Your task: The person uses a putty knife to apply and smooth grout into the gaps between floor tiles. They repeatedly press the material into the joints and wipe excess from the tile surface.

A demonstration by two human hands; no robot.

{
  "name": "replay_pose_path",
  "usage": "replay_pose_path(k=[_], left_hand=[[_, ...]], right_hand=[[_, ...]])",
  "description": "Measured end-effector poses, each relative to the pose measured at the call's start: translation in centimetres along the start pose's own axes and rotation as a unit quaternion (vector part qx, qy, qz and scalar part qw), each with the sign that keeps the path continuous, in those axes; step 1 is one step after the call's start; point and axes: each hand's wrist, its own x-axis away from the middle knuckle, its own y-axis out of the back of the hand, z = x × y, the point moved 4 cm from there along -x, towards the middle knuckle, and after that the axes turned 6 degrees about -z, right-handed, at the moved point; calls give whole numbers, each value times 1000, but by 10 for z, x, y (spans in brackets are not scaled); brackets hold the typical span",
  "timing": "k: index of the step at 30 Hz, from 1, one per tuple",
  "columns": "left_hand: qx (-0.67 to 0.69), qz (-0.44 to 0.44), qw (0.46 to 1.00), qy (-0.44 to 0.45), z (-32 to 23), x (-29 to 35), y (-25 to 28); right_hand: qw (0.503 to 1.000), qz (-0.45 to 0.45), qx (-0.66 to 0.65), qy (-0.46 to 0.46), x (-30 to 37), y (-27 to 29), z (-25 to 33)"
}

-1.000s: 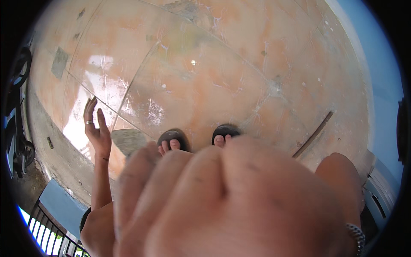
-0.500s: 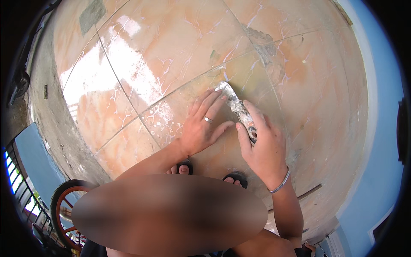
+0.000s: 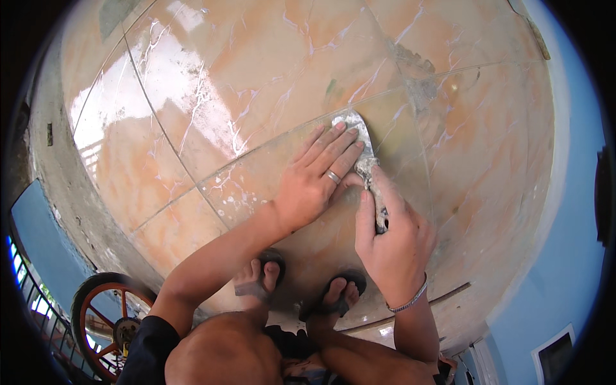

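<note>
A metal trowel (image 3: 366, 168), caked with whitish plaster, slants over the tiled floor (image 3: 276, 77). My right hand (image 3: 396, 240) wraps round its handle, index finger and thumb stretched along the sides. Flat across the trowel's blade lie the outstretched fingers of my left hand (image 3: 314, 178), which wears a ring. The left thumb reaches to the neck of the blade, partly hidden. White specks (image 3: 240, 200) dot the tile left of my left hand.
My sandalled feet (image 3: 266, 273) rest just below my hands. A wheel with orange spokes (image 3: 106, 324) stands at lower left beside a blue panel (image 3: 48, 224). A blue wall (image 3: 564, 256) rises on the right. Sunlight (image 3: 154, 90) falls on the upper-left tiles.
My left hand has slid to the right, from beside the blade's tip onto the blade. The trowel has turned more upright. My knees and feet show more fully.
</note>
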Motion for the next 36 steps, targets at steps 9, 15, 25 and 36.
replay_pose_path(k=[9, 15, 25, 36], left_hand=[[4, 10, 1000, 23, -4, -6, 8], [283, -4, 916, 282, 0, -6, 48], [708, -92, 573, 403, -45, -7, 109], [735, -68, 556, 383, -95, 4, 135]], right_hand=[[999, -7, -32, 16, -5, 3, 2], [970, -21, -227, -81, 12, -5, -46], [560, 55, -781, -271, 78, 38, -49], [419, 83, -904, -19, 119, 125, -16]])
